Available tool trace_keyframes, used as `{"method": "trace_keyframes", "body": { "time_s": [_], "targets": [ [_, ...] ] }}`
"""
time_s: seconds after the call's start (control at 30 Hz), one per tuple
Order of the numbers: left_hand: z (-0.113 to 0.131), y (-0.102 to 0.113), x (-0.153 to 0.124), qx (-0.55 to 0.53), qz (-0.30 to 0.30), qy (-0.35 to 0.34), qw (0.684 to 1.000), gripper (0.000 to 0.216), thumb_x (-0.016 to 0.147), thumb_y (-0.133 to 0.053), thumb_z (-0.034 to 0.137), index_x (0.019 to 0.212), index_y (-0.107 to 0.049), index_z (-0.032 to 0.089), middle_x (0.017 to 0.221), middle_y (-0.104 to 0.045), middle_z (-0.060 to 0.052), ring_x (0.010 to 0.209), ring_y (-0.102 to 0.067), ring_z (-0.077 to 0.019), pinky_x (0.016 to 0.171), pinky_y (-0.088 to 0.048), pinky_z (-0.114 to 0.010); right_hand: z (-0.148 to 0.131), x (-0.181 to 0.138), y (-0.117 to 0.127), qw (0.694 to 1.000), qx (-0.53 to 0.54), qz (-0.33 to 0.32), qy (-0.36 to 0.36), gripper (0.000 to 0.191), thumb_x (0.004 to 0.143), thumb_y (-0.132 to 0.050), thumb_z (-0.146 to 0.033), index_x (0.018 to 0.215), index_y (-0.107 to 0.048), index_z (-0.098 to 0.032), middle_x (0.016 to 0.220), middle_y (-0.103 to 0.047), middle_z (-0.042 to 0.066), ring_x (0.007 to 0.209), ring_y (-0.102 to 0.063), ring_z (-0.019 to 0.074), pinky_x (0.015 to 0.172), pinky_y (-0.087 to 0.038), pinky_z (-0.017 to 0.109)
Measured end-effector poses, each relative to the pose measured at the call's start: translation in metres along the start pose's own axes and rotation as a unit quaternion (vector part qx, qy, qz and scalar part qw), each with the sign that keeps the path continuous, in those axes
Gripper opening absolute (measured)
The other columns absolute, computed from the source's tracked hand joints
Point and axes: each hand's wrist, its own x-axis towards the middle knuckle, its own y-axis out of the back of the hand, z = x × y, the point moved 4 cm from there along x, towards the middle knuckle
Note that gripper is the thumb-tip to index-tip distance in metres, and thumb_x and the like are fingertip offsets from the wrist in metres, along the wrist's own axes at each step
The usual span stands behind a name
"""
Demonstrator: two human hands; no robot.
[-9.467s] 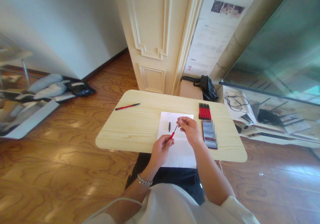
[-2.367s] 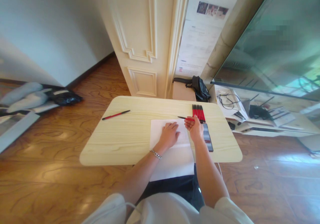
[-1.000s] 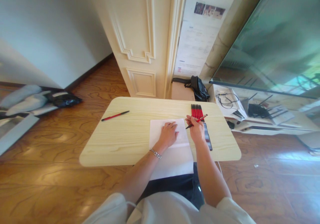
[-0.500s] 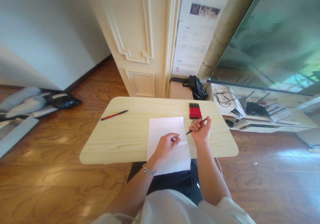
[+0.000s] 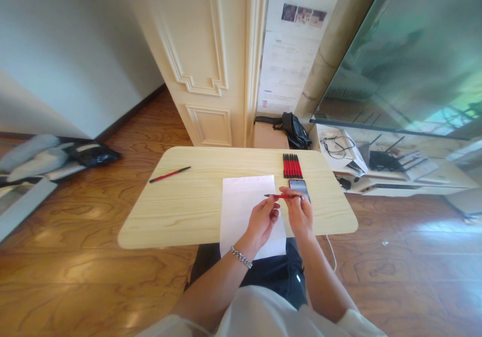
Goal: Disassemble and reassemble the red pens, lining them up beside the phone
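Observation:
A red pen with a black tip lies level between my two hands, above the right edge of a white sheet of paper. My right hand grips its rear part. At the black tip end, my left hand pinches it between thumb and fingertips, the other fingers curled. Beneath my right hand, partly covered, is a smartphone on the table. Just beyond the phone, several red pens with black ends lie side by side in a row. Another red pen rests alone at the table's left.
The light wooden table has rounded corners. Behind it on the right stand a box with a black bag, a white cabinet with cables and a router, and a large dark screen. A white cable hangs below the table.
My left hand has moved right and up to the pen's tip. My right hand has turned, bringing the pen from slanted to level, and the phone under it now shows.

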Motion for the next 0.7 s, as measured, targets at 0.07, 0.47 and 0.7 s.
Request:
{"method": "trace_keyframes", "body": {
  "time_s": [0.07, 0.47, 0.7],
  "targets": [
    [0.008, 0.002, 0.005, 0.004, 0.001, -0.015, 1.000, 0.034, 0.071, -0.070, 0.046, 0.079, -0.063, 0.013, 0.073, -0.060, -0.002, 0.057, -0.051, -0.0051, 0.054, -0.041, -0.019, -0.004, -0.010, 0.013, 0.996, -0.085, -0.034, -0.024, 0.020, 0.078, -0.065, -0.037, 0.095, -0.067, -0.026, 0.108, -0.064, 0.005, 0.107, -0.056, 0.0214, 0.094, -0.045, 0.039],
    [0.016, -0.018, 0.011, 0.285, -0.101, -0.107, 0.947, 0.034, 0.080, -0.058, 0.047, 0.075, -0.064, 0.013, 0.066, -0.063, -0.004, 0.059, -0.056, -0.0110, 0.058, -0.045, -0.023, -0.004, -0.004, 0.054, 0.923, -0.343, -0.123, -0.124, 0.030, 0.074, -0.065, -0.037, 0.099, -0.072, -0.021, 0.077, -0.070, 0.003, 0.063, -0.060, 0.0174, 0.056, -0.046, 0.028],
    [0.021, -0.008, 0.013, 0.274, -0.072, -0.087, 0.955, 0.045, 0.076, -0.064, 0.044, 0.108, -0.063, 0.013, 0.087, -0.069, -0.009, 0.070, -0.063, -0.0150, 0.067, -0.051, -0.029, -0.013, 0.082, 0.097, 0.892, -0.446, -0.034, -0.060, 0.039, 0.074, -0.062, -0.041, 0.101, -0.070, -0.015, 0.084, -0.072, 0.006, 0.073, -0.064, 0.0193, 0.066, -0.049, 0.028]
  ]
}}
